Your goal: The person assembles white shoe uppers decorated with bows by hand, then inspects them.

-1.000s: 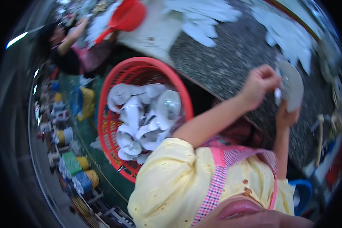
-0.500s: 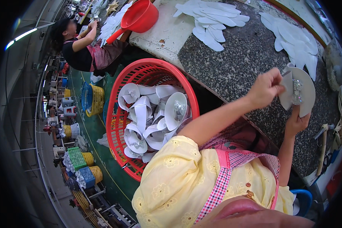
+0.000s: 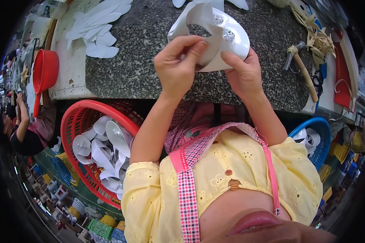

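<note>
My two hands hold a white shoe upper with clusters of clear rhinestones on it, raised over the dark speckled stone slab. The thumb and fingers of my left hand pinch its curled left band, near an opening in the piece. My right hand grips the lower right edge, thumb on top and fingers underneath. Similar white uppers with rhinestones lie heaped in a red plastic basket to the left, below the table edge.
Flat white pieces are piled at the far left of the table. Beside them is a red dipper. On the right are a hammer, scissors and pale strips. A blue basket stands lower right. Another person sits far left.
My view has swung to the right. The left hand, earlier beside the upper's edge, now pinches its band. The upper has been turned, and the right hand still holds it.
</note>
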Demonstrator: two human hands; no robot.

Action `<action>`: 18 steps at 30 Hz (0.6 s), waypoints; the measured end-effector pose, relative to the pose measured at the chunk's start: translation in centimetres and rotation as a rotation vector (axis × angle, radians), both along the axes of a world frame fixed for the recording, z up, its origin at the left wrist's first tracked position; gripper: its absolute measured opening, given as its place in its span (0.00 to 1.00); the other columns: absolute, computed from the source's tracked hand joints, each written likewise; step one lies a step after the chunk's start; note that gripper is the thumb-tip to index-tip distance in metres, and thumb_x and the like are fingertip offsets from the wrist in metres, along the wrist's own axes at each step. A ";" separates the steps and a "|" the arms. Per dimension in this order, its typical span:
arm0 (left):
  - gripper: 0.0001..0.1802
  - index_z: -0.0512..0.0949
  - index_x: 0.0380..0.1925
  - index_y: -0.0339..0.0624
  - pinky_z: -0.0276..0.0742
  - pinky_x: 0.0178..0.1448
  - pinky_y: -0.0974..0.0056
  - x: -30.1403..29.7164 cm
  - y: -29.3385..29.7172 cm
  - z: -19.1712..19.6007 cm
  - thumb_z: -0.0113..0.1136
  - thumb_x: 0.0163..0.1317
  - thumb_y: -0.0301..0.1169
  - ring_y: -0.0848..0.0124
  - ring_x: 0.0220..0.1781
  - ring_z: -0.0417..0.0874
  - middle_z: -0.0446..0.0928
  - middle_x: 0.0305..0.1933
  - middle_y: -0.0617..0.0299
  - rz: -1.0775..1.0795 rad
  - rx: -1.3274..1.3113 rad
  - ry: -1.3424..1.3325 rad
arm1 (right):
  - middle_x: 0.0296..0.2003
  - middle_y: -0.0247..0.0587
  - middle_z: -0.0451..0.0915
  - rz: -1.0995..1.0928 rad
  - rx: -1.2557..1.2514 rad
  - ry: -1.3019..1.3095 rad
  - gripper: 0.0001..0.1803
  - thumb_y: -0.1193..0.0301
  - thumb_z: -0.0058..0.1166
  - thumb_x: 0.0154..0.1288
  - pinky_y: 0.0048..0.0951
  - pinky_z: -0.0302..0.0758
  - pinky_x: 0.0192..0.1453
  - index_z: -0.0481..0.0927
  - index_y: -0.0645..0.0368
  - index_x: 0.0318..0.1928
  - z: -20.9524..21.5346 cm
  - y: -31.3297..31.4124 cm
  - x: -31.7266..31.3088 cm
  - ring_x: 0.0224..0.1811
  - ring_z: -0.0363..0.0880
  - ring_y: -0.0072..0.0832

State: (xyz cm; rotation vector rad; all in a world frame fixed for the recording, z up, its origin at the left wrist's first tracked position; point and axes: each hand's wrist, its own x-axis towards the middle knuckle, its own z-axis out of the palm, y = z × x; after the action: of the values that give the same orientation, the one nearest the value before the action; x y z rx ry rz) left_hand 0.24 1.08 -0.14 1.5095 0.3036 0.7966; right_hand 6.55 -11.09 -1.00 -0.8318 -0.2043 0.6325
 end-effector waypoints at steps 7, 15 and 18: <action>0.04 0.78 0.30 0.39 0.73 0.32 0.71 -1.2 -0.9 0.0 0.60 0.54 0.24 0.73 0.27 0.76 0.75 0.27 0.60 0.113 0.364 0.042 | 0.45 0.42 0.75 -0.058 0.025 0.134 0.20 0.81 0.55 0.55 0.34 0.74 0.52 0.69 0.65 0.50 -0.6 -0.4 0.1 0.47 0.75 0.30; 0.22 0.79 0.38 0.37 0.75 0.35 0.64 -1.5 -1.1 -1.5 0.71 0.38 0.28 0.64 0.33 0.77 0.76 0.35 0.60 0.206 1.008 -0.153 | 0.43 0.42 0.76 -0.032 0.120 0.224 0.18 0.81 0.54 0.56 0.31 0.74 0.49 0.70 0.65 0.48 0.5 0.2 -1.0 0.46 0.76 0.29; 0.20 0.80 0.36 0.38 0.75 0.34 0.65 -1.7 -1.4 -1.6 0.70 0.37 0.26 0.65 0.30 0.78 0.77 0.31 0.60 0.224 0.907 -0.047 | 0.43 0.42 0.76 -0.038 0.168 0.201 0.18 0.81 0.54 0.56 0.31 0.74 0.50 0.70 0.65 0.48 -0.1 0.2 -1.2 0.46 0.76 0.30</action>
State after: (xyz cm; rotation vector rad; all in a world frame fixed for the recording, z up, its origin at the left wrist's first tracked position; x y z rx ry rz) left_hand -1.41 -0.29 -1.70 2.3190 0.0627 1.2395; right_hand 5.34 -10.89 -1.14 -0.6049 -0.0582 0.6496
